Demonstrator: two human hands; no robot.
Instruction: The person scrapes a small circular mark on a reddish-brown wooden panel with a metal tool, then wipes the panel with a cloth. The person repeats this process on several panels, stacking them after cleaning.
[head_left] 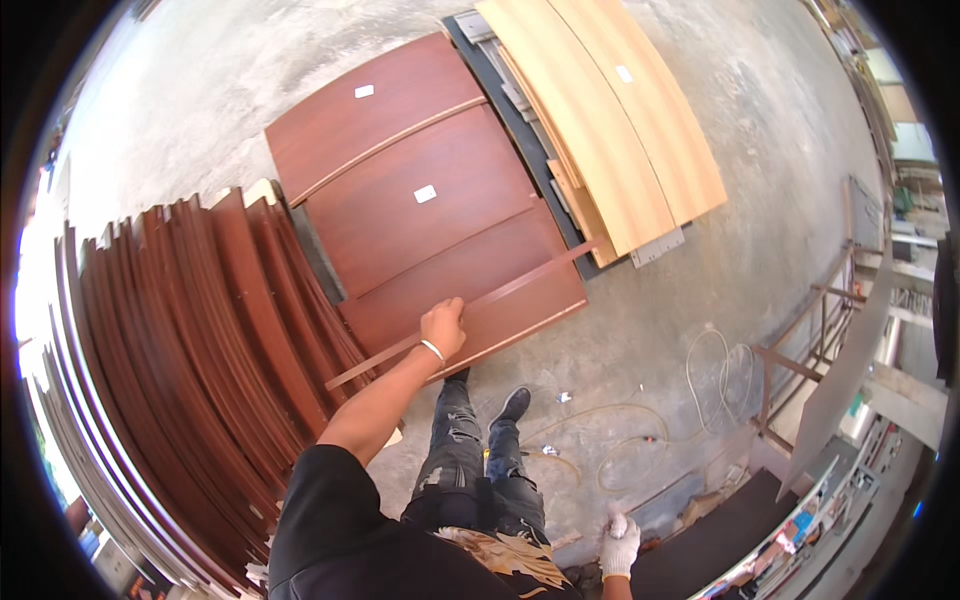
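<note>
My bare left hand [443, 328], with a white band at its wrist, is closed on a long, thin brown wood strip [520, 285]. The strip slants across the nearest of the reddish-brown panels [440, 200], its far right end reaching the light wood boards [610, 130]. White labels lie on two of the brown panels. At the lower right, away from the panels, my right hand [620, 550] wears a white glove. Its fingers are curled around something whitish that I cannot make out.
Many brown boards stand in tight rows [190, 330] on the left. A pale hose [640, 420] loops over the concrete floor [720, 290]. A metal frame [790, 360] and a dark board [720, 540] are at the right. My feet are by the panels' near edge.
</note>
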